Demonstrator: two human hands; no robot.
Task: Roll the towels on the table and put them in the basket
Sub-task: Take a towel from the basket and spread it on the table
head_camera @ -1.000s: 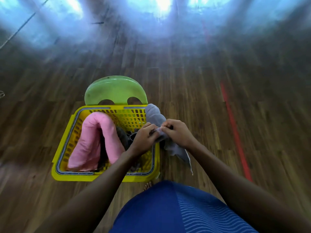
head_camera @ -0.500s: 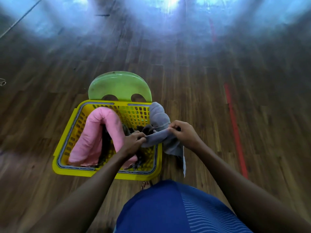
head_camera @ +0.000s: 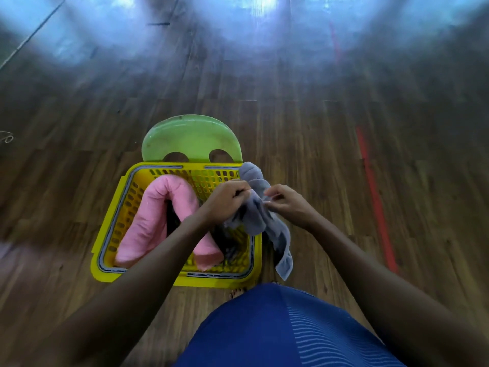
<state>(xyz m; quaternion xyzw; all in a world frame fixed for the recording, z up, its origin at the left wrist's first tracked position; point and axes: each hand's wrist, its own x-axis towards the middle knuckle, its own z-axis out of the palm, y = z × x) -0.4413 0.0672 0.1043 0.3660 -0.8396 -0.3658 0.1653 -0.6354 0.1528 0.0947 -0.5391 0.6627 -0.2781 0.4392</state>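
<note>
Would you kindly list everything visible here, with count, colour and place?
basket: one, yellow, before the chair back.
pink towel: one, pink, rolled and bent, inside the basket.
grey towel: one, grey, held over the basket's right rim, end hanging outside.
dark cloth: count unclear, dark, inside the basket.
chair back: one, green, behind the basket.
stripe: one, red, on the wooden floor, right.
garment: one, blue, bottom edge.
left hand: one, gripping the grey towel.
right hand: one, pinching the grey towel.

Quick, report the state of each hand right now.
Left hand: closed, gripping the grey towel.
Right hand: closed, pinching the same grey towel.
</note>
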